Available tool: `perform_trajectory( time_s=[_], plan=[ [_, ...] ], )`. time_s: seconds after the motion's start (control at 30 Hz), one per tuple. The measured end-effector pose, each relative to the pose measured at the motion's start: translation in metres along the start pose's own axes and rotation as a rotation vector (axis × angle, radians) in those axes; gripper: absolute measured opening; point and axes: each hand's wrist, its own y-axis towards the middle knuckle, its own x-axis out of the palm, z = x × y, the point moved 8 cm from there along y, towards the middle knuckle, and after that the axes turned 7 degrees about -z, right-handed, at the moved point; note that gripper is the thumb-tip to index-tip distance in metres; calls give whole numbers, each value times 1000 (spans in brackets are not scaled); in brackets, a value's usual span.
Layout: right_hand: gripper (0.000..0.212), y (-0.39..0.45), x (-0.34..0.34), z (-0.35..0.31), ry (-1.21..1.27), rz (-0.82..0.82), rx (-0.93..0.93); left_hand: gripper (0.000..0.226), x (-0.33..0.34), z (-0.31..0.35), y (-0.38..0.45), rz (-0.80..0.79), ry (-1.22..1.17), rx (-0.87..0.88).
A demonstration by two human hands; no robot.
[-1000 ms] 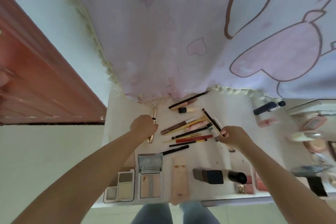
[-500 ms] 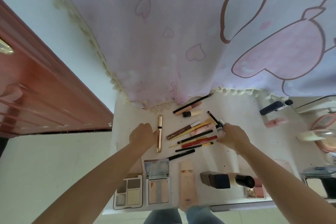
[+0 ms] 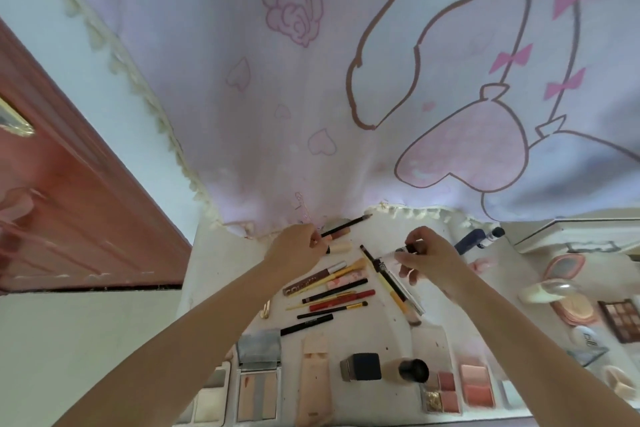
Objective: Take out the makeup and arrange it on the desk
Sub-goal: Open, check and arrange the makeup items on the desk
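Note:
Makeup lies spread on the white desk [image 3: 221, 263]. My left hand [image 3: 294, 248] reaches to the far edge and pinches the near end of a long black pencil [image 3: 346, 227], which lies by the curtain hem. My right hand [image 3: 431, 258] holds a small clear tube with a black cap [image 3: 403, 251] just above the desk. Between my arms lies a row of several pencils and brushes [image 3: 332, 288]. A long black-and-yellow brush [image 3: 388, 282] lies diagonally under my right hand. My left forearm partly hides a gold tube [image 3: 266, 308].
Eyeshadow palettes [image 3: 258, 388], a beige pouch [image 3: 316, 381], a dark square bottle [image 3: 362, 366] and blush pans [image 3: 476, 388] line the front edge. A blue tube [image 3: 471, 239] and compacts [image 3: 564, 267] sit at the right. A pink curtain [image 3: 311, 97] hangs behind and a red door [image 3: 69, 218] stands at the left.
My left hand left the gold tube and moved forward to the black pencil at the far edge. My right hand rose with the small tube. The view tilted up.

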Motion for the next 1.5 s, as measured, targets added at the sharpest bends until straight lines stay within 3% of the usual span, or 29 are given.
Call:
perform_trajectory(
  time_s=[0.1,0.23,0.3,0.37,0.47,0.57,0.67,0.83,0.93,1.0,1.07,1.1,1.17,1.23,1.3,1.4,1.5],
  plan=[
    [9,-5,-7,-18,75,59,-91,20,5,39,-8,-19,-72,117],
    [25,-13,-15,-48,10,148,-218,36,-1,89,-17,67,-5,276],
    [31,-17,-16,-57,9,173,-242,32,-5,104,-20,122,-39,315],
    [35,-21,-14,-66,-8,180,-248,32,-12,113,-25,213,-52,341],
    [44,-25,-9,-79,-142,191,-247,59,-25,117,-33,340,13,340],
    [44,-31,-13,-90,-146,271,-329,66,-38,124,-42,366,-3,328],
    [45,-52,-22,-109,-135,381,-593,46,-48,136,-55,288,-134,320],
    [31,-90,-21,-134,-276,434,-1035,47,-53,138,-64,145,-411,225],
    [27,-113,-13,-148,-549,526,-1264,48,-33,127,-65,-118,-608,52],
    [20,-121,-8,-153,-707,542,-1354,49,-17,129,-71,-308,-744,42],
    [24,-113,-9,-154,-698,435,-1290,49,-17,129,-75,-290,-826,54],
    [29,-104,-11,-155,-642,348,-1174,48,-23,127,-75,-221,-824,64],
    [35,-79,-15,-145,-495,134,-845,43,-37,126,-73,-78,-683,132],
    [33,-67,-17,-133,-445,-23,-626,34,-44,131,-74,-46,-430,247],
    [27,-71,-19,-132,-510,-132,-604,28,-43,131,-78,-99,-302,312],
    [11,-87,-18,-141,-509,-253,-719,28,-45,126,-81,-141,-353,312],
    [23,-85,-18,-138,-461,-312,-690,26,-49,122,-77,-89,-343,317]
  ],
)
